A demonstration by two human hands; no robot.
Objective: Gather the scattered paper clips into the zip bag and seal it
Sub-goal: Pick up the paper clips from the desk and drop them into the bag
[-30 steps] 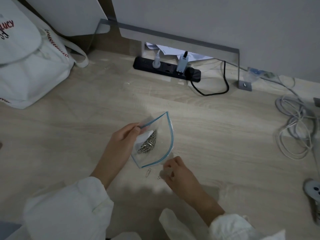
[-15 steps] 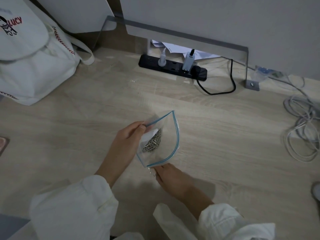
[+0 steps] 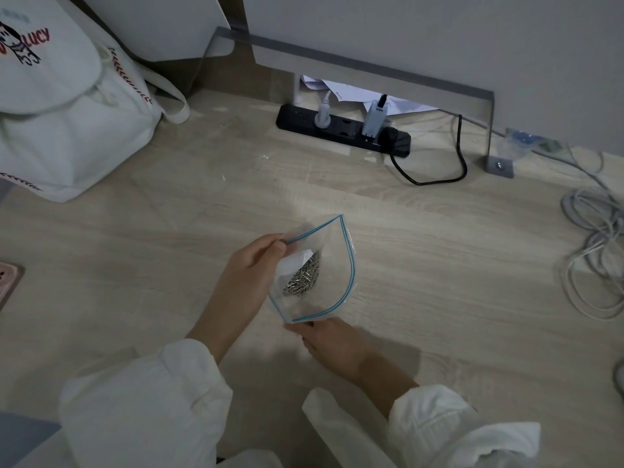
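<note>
The zip bag (image 3: 332, 265) is being held over the desk (image 3: 456, 265) by the left hand (image 3: 250, 265), whose thumb and fingers are pinching the left lip of the mouth. The mouth is being kept bowed open towards the camera, its blue-edged lips forming a teardrop. The long axis of that opening is running from a far corner, away from the person, to a near corner just beside the right hand (image 3: 332, 342). A heap of paper clips (image 3: 302, 276) is being carried inside, bunched towards the left-hand side. The right hand is being rested knuckles-up on the desk, with its fingertips pointing left beneath that near corner. Whether anything is being pinched cannot be told, as the fingertips are being hidden. Gathering is being judged almost complete. The right hand, lying nearer the near corner, is being judged best placed to drop in any last clip and then to start pressing the lips together from that end
</note>
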